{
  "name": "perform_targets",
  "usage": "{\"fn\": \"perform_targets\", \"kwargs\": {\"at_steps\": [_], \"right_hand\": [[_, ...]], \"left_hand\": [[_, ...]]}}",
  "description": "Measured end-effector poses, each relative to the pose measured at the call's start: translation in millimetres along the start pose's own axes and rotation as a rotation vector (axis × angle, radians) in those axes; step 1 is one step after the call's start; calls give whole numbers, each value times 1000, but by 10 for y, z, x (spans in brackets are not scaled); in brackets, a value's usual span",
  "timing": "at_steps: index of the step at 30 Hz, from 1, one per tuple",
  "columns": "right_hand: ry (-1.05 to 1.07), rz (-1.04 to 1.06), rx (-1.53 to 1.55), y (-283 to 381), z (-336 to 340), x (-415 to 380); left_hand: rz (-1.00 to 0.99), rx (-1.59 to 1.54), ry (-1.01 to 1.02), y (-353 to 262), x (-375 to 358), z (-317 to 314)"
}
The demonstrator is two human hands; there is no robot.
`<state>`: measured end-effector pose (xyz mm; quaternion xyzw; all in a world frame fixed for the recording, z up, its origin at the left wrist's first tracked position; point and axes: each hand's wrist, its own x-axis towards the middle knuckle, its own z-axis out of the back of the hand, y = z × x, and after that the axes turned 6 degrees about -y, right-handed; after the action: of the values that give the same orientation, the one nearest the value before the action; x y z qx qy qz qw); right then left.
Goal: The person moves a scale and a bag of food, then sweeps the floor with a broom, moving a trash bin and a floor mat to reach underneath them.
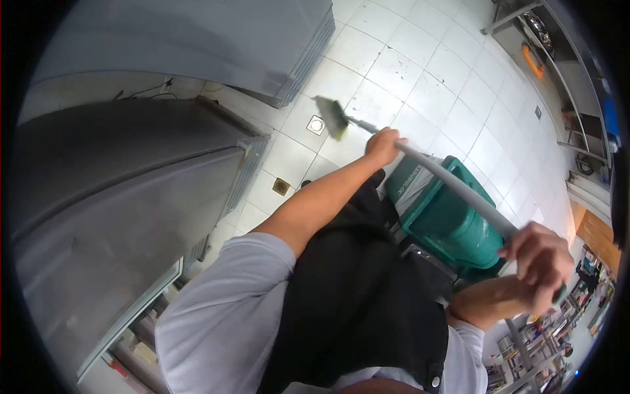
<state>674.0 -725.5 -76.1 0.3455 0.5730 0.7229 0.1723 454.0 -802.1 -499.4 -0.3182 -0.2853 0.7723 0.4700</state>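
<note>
A broom [459, 187] with a long grey handle slants across the view. Its blurred green and pale head [333, 117] is at the white tiled floor, beside a square drain cover [315, 125]. My left hand [384, 146] is closed round the lower handle, not far above the head. Near the handle's top end, my right hand [541, 266] is wrapped round it, slightly smeared by motion. Below the handle stands a green bin [453, 217] with a whitish bag or sheet at one side.
Large grey metal cabinets [131, 177] line the left side. A second, brownish drain [281, 187] is set in the floor [420, 72], where small dark debris lies scattered. Metal shelving [558, 65] with an orange item runs along the right; cluttered racks [531, 348] stand lower right.
</note>
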Motion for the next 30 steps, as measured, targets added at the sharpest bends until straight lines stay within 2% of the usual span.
{"fn": "perform_targets", "kwargs": {"at_steps": [2, 4, 6, 9, 12, 13, 16, 18, 20, 22, 23, 27, 30], "right_hand": [[-72, 56, -55, 173, -96, -241], [-289, 37, -46, 394, -137, -633], [-462, 13, 20, 636, -166, -958], [-628, -121, 118, 625, -225, -1327], [-760, -203, 230, 370, -867, -1627], [-772, -178, 219, 373, -1024, -1721], [-721, -139, 247, 611, -1344, -1873], [-652, -57, 264, 541, -1431, -1782], [-648, -112, 229, 90, -1554, -1636], [-711, -253, 261, -150, -1934, -1545], [-727, -242, 265, -90, -1960, -1684], [-783, -170, 251, 501, -1990, -2214], [-804, -173, 274, 692, -2087, -2407]], "left_hand": [[-74, -35, 11, -166, -52, 159], [-130, -89, -29, -298, -218, 347], [-191, -36, 126, -280, -614, 547], [-193, 4, 261, 133, -1469, 741], [-98, 43, 398, 752, -2250, 924], [-47, 58, 442, 836, -2370, 982], [-80, 50, 340, 858, -2492, 1150], [-113, 78, 308, 1014, -2291, 1154], [-52, 97, 183, 1476, -1768, 1039], [-66, 210, 113, 1644, -1364, 937], [-101, 200, 163, 1736, -1359, 815], [-147, 133, 225, 1126, -1828, 814], [-166, 41, 139, 1133, -2257, 1050]]}}
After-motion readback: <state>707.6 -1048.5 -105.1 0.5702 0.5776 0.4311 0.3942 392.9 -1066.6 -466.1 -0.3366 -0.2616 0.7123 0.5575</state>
